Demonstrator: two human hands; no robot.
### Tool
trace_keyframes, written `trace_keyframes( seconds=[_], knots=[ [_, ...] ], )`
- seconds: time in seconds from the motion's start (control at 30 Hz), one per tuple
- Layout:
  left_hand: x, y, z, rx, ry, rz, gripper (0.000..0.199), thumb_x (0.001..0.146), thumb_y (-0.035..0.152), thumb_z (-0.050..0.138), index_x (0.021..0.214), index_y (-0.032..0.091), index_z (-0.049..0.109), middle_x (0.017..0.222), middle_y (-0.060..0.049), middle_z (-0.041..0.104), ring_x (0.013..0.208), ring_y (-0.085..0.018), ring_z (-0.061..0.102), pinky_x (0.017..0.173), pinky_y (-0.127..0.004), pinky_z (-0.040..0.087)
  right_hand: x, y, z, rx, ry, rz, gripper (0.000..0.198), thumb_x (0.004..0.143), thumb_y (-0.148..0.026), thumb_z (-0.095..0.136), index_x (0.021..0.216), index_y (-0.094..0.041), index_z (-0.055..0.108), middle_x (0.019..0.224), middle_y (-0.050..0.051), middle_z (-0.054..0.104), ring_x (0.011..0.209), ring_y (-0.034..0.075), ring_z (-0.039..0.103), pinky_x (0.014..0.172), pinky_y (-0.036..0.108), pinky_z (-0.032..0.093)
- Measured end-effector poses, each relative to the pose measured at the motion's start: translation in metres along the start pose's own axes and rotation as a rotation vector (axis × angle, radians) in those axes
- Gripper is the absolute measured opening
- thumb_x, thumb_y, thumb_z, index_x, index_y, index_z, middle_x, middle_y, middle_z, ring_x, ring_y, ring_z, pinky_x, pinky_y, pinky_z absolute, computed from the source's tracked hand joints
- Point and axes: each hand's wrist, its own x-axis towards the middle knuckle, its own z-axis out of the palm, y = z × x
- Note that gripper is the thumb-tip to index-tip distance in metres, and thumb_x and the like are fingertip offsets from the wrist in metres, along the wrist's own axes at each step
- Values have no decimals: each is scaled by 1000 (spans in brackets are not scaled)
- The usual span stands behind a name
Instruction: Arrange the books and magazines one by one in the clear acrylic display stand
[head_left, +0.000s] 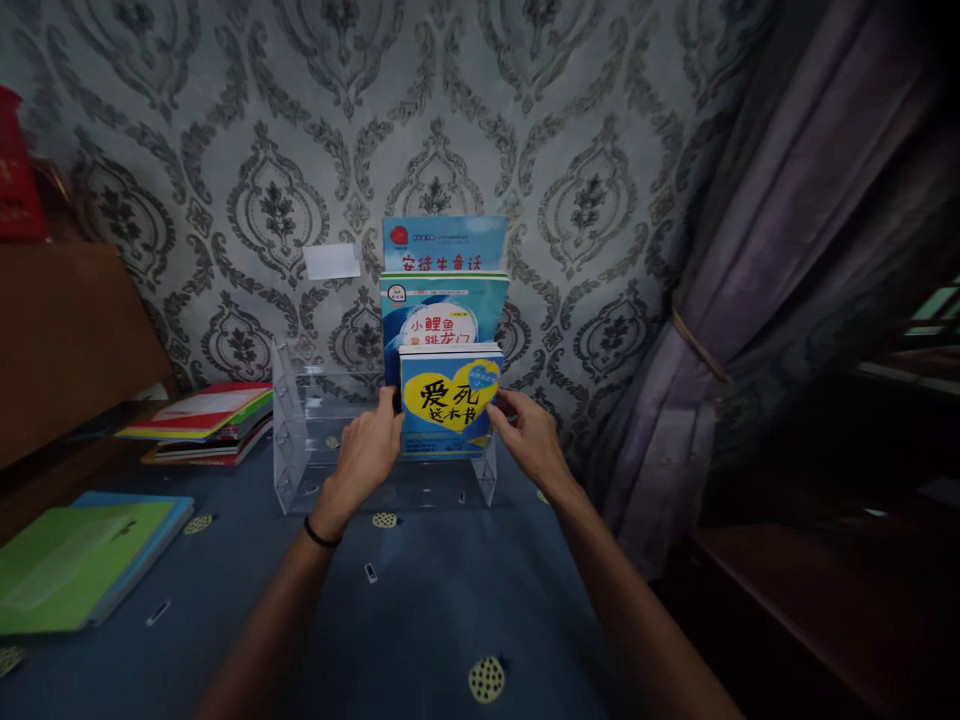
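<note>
A small blue book [450,440] with a yellow heart on its cover stands upright at the front of a clear acrylic tiered rack [292,440]. My left hand [367,445] grips its left edge, and my right hand [529,435] pinches its right edge with thumb and fingers. Behind it rises a teal book [442,300], and farther back a taller light-blue book [446,235]; both lean in the rack's right half. White page edges show above the small book's cover. Its lower edge is near the rack's front tiers; exact contact there is unclear.
At the left lies a stack of books with a red one [217,405] on top. Nearer to me is a green book [67,560] over blue ones. A brown box [67,340] stands at far left. A tied curtain [675,350] hangs right.
</note>
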Motion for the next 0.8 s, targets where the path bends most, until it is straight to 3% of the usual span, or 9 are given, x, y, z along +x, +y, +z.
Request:
trace_keyframes(
  seconds=[0.17,0.27,0.4,0.8],
  knots=[
    [4,-13,4,-189,143,81,40,102,21,42,141,16,44,119,-14,74,112,-29,71,96,-44,54,1,0,-1,91,46,5,46,90,-41,58,127,-17,69,113,15,75,99,31,72,79,45,61],
    [8,-18,8,-337,202,135,43,99,19,42,142,15,46,127,-15,71,118,-26,68,103,-45,52,2,-1,3,231,39,17,54,92,-45,58,139,-17,61,130,17,70,118,33,67,95,51,58],
    [12,-20,14,-479,183,189,47,97,18,42,143,10,47,133,-17,68,123,-24,66,109,-43,50,0,-1,12,379,11,16,61,95,-49,56,147,-19,53,148,15,58,135,32,57,112,53,47],
    [13,-20,21,-497,203,264,53,93,14,45,146,13,49,141,-16,63,130,-25,60,114,-47,47,-1,-3,14,328,20,16,57,94,-42,54,147,-21,55,146,11,62,135,30,57,112,52,49]
  ],
)
